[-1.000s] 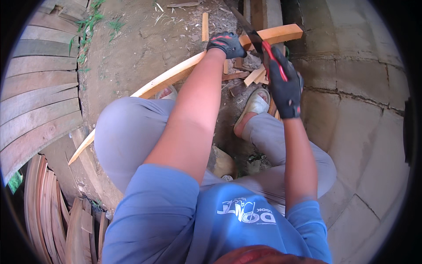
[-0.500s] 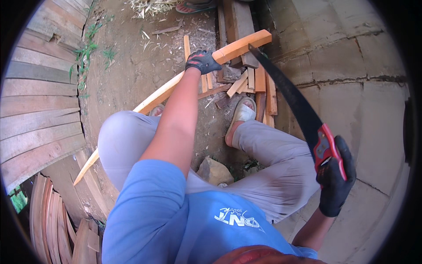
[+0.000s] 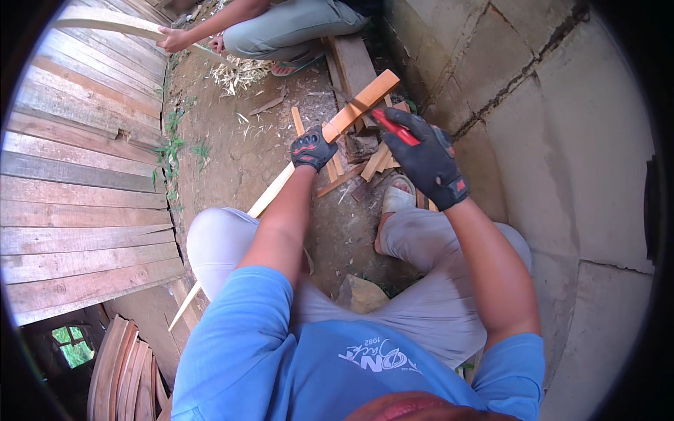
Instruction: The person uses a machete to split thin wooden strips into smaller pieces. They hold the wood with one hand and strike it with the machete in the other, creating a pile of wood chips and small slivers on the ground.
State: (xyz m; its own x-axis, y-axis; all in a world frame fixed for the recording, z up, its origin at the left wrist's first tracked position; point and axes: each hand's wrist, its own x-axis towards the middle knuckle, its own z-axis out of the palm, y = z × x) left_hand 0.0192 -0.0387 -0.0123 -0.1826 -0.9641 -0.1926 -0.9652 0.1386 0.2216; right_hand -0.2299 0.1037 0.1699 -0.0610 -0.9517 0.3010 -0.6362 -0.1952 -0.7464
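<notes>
My left hand [image 3: 313, 149], in a black and red work glove, is closed around a long wooden bar [image 3: 378, 87]. The bar slants from beside my left knee up to a squared end at the upper middle, and its near end tapers to a point. In my right hand [image 3: 437, 160], also gloved, is the red handle of a handsaw [image 3: 399, 129]. Its dark blade lies across the bar just short of the squared end, mostly foreshortened. Whether the teeth are cutting into the wood, I cannot tell.
A thick timber [image 3: 353, 62] lies beyond the bar, with short wood offcuts [image 3: 377, 161] near my foot. At the top left, another person's hand [image 3: 173, 39] holds a curved wooden strip [image 3: 112, 21]. A block wall [image 3: 547, 161] rises on the right, stacked boards [image 3: 84, 210] on the left.
My right hand has brought the saw up from the lower right, laying its blade across the bar. My left hand stays on the bar. The other person has come into view.
</notes>
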